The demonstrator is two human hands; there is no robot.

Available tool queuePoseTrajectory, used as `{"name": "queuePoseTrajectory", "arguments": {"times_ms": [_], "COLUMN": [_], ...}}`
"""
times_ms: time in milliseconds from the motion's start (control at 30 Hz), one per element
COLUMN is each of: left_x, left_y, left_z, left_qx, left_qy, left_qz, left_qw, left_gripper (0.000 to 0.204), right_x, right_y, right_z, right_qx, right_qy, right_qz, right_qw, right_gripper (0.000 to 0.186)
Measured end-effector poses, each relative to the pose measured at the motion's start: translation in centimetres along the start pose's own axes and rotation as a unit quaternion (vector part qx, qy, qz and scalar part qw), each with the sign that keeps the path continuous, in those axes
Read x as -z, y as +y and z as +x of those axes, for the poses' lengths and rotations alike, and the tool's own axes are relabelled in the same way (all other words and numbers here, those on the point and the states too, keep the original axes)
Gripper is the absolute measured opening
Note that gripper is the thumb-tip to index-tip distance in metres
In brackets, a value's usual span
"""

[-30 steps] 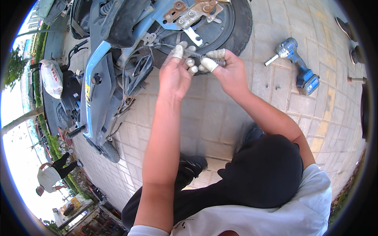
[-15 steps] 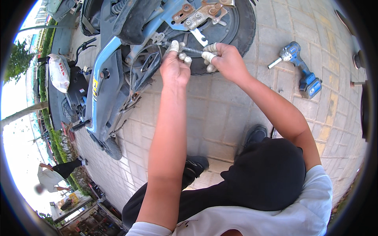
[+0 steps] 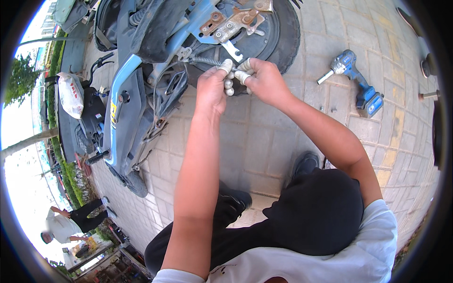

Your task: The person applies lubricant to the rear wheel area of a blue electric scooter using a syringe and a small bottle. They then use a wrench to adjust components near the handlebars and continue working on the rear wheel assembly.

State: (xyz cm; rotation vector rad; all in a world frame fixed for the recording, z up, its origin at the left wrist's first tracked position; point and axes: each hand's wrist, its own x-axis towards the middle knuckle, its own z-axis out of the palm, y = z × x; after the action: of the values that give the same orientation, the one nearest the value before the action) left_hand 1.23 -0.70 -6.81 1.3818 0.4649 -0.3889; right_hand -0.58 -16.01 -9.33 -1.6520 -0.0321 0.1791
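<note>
My left hand (image 3: 212, 92) and my right hand (image 3: 269, 84) meet beside the rear wheel (image 3: 287, 40) of a blue and grey electric scooter (image 3: 123, 78). Whitish covers sheathe several fingertips. Both hands are closed in a pinch at the end of a cable that carries a coil spring (image 3: 206, 60). My left thumb and fingers grip just past the spring, with my right fingertips close against them. The cable's tip is hidden between the fingers. Just above them, a silver lever arm (image 3: 231, 48) with a notched end sticks out from a rusty bracket (image 3: 231, 30) at the wheel hub.
A blue cordless impact wrench (image 3: 356, 80) lies on the paving at the right, with small metal parts (image 3: 334, 109) near it. Another scooter with a white bag (image 3: 71, 94) stands at the left. A person (image 3: 71, 224) is at the lower left, and feet show at the right rim.
My left hand has slid right along the cable, off the spring, up to my right hand. The spring is now uncovered. The background person has shifted.
</note>
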Motion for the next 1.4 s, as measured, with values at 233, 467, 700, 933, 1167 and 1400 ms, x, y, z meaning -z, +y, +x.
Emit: {"name": "queuePoseTrajectory", "arguments": {"times_ms": [233,467,700,933,1167,1400], "left_x": [-0.6,0.9,1.3,2.1,2.8,1.7], "left_y": [0.1,0.9,0.8,0.6,-0.2,0.0], "left_z": [1.0,1.3,1.5,1.5,1.9,2.3], "left_qx": [0.056,0.075,0.104,0.114,0.127,0.132], "left_qy": [-0.056,-0.034,-0.098,-0.097,-0.058,-0.046], "left_qz": [0.12,0.014,-0.094,-0.092,-0.065,-0.091], "left_qw": [0.99,0.997,0.985,0.985,0.988,0.986], "left_gripper": [0.036,0.041,0.046,0.046,0.043,0.039], "right_x": [0.9,0.5,0.6,3.1,18.9,21.6], "right_y": [0.0,0.5,0.2,2.5,15.3,18.4], "right_z": [0.3,-0.2,-0.4,-3.6,-16.5,-16.9], "right_qx": [0.19,0.149,0.154,0.118,-0.196,-0.14], "right_qy": [0.049,0.084,0.076,0.068,0.196,0.093], "right_qz": [-0.151,-0.128,-0.111,-0.163,-0.398,-0.468], "right_qw": [0.969,0.977,0.979,0.977,0.874,0.867], "right_gripper": [0.019,0.013,0.015,0.021,0.025,0.025]}}
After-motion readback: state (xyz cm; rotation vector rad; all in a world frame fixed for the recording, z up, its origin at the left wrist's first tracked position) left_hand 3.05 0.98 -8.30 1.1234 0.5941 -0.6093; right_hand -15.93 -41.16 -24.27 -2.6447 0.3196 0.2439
